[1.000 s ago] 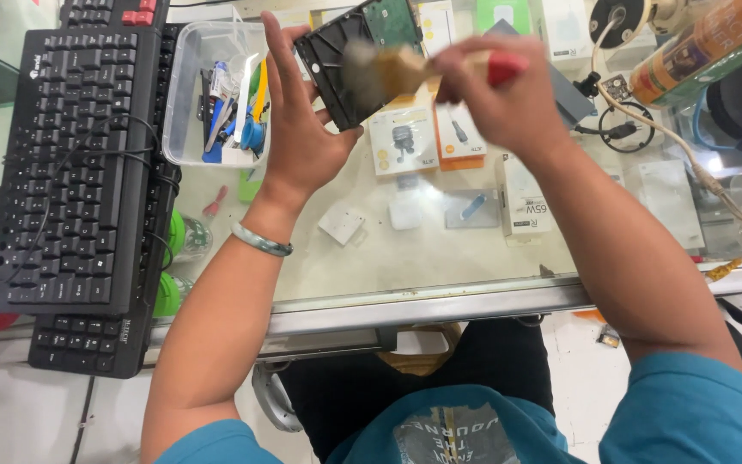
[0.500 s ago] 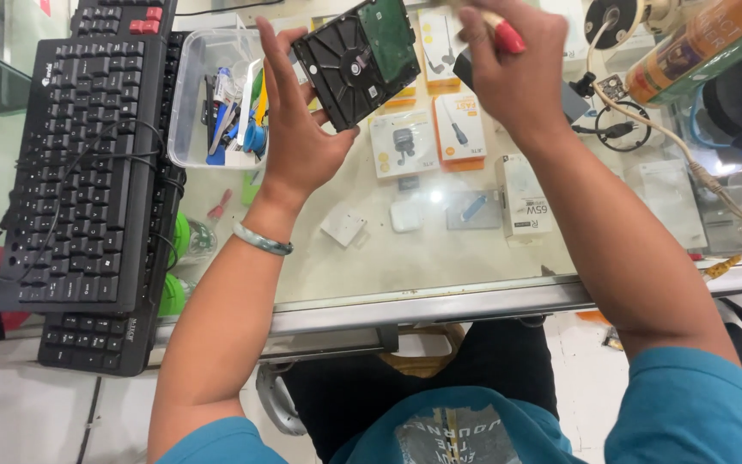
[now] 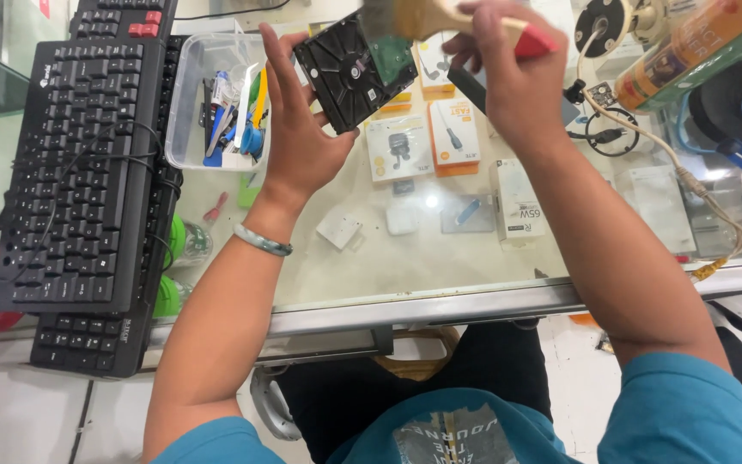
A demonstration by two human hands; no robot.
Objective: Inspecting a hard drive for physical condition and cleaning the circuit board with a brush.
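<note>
The left hand (image 3: 298, 142) is wrapped around the lower left edge of a bare hard drive (image 3: 355, 70), which is held tilted above the glass worktop (image 3: 405, 258) in the upper middle of the frame, circuit side up. The right hand (image 3: 517, 82) is clenched on a red-handled brush (image 3: 448, 19), whose blurred bristles lie at the drive's upper edge. The drive is gripped by one edge only, so it could be twisted loose by a hard stroke and dropped onto the glass. The exposed green board could be scratched or stressed if the brush is pressed. The plastic tool tub (image 3: 216, 99) just left could be knocked.
</note>
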